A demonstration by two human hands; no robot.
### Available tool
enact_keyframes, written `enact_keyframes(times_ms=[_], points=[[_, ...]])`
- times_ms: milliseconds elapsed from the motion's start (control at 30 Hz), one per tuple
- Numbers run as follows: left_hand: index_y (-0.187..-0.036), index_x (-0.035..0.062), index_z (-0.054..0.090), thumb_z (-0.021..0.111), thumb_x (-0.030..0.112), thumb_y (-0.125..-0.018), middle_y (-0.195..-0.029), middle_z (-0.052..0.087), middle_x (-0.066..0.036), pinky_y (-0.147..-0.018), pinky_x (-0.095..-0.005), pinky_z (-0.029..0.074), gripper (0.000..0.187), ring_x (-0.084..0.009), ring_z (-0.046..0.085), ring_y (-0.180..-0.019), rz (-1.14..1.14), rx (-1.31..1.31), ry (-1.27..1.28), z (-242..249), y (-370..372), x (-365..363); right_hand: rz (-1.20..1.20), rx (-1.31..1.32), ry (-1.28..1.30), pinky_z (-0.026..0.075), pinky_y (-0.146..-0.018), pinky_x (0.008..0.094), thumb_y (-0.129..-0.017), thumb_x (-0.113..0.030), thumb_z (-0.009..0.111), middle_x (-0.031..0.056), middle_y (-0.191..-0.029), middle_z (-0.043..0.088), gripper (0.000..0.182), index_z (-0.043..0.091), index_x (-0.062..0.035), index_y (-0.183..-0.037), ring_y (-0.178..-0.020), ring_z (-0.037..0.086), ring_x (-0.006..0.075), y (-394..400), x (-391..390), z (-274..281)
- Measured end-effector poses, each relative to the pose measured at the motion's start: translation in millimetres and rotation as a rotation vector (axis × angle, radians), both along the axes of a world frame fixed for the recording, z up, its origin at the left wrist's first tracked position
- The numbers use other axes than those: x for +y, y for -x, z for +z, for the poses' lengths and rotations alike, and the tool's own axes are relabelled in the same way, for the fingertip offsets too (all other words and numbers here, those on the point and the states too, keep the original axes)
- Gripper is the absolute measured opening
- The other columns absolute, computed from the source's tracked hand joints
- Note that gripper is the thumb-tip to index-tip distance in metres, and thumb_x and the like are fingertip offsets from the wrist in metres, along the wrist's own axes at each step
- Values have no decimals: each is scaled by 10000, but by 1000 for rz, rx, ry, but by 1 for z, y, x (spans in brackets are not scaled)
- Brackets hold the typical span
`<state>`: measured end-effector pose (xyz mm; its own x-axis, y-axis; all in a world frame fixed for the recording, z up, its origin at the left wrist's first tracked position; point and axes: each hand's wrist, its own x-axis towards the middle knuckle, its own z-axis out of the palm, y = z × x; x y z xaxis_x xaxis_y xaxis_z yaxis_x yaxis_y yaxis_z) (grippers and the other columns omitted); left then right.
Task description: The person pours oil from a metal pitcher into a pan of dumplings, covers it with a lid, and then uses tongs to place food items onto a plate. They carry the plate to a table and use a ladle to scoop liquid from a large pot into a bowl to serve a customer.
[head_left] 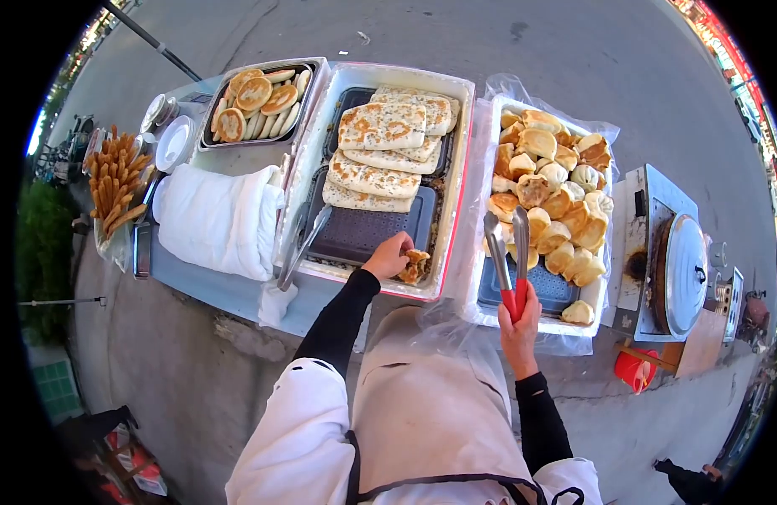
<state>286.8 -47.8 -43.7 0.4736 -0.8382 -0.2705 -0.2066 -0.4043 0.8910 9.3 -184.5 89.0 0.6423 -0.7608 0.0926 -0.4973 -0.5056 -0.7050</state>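
Note:
My left hand is closed, fingers pinched at a browned, torn-looking piece of filled bread at the near right corner of the middle foam box. What lies under the fingertips is partly hidden. Behind it, flat speckled breads lie stacked on dark trays. My right hand is wrapped round the red handles of metal tongs. Their tips are apart, over a crowd of pan-fried buns in the right foam box. One pale bun sits alone at that box's near right corner.
A second pair of tongs leans on the middle box's left wall. Further left are a folded white cloth, a tray of round flatbreads and fried dough sticks. To the right stand a lidded griddle and a red bucket.

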Motion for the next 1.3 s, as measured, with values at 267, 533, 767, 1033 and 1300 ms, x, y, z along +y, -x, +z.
enact_keyframes(times_ms=[267, 533, 767, 1033, 1300], points=[[-1157, 28, 520, 528, -79, -821, -1042, 592, -60, -819, -278, 506, 352, -150, 591, -936, 45, 338, 23, 11, -7, 13, 33, 6, 1, 410, -841, 387, -796, -132, 651, 169, -1105, 502, 592, 376, 9, -1301, -963, 470, 296, -8, 4, 3], [-1291, 24, 468, 495, -20, -910, -1186, 557, -85, -903, -329, 513, 385, -183, 580, -1070, 300, 859, 412, 85, -11, 45, 108, 4, 101, 401, -833, 379, -770, -108, 669, 152, -1052, 518, 606, 387, 19, -1292, -917, 480, 290, -16, 4, 3], [-1302, 39, 446, 551, 17, -896, -1230, 548, -101, -948, -368, 483, 420, -219, 562, -1123, 375, 880, 675, 140, 19, 84, 353, 120, 125, 412, -826, 401, -762, -149, 696, 171, -1028, 515, 659, 359, 27, -1301, -931, 493, 334, -65, 20, -4], [-1243, 45, 468, 609, 12, -865, -1215, 555, -88, -953, -368, 475, 405, -197, 557, -1117, 411, 868, 859, 194, 46, 97, 439, 242, 102, 418, -850, 437, -708, -114, 711, 216, -1045, 460, 688, 355, 52, -1273, -996, 482, 387, -107, 52, -46], [-1223, 39, 459, 676, 30, -825, -1172, 559, -55, -959, -315, 446, 453, -147, 546, -1102, 367, 730, 906, 232, 58, 86, 485, 126, -14, 444, -838, 389, -732, -121, 705, 173, -1077, 503, 544, 481, 21, -1206, -997, 507, 320, -102, 43, -35]])
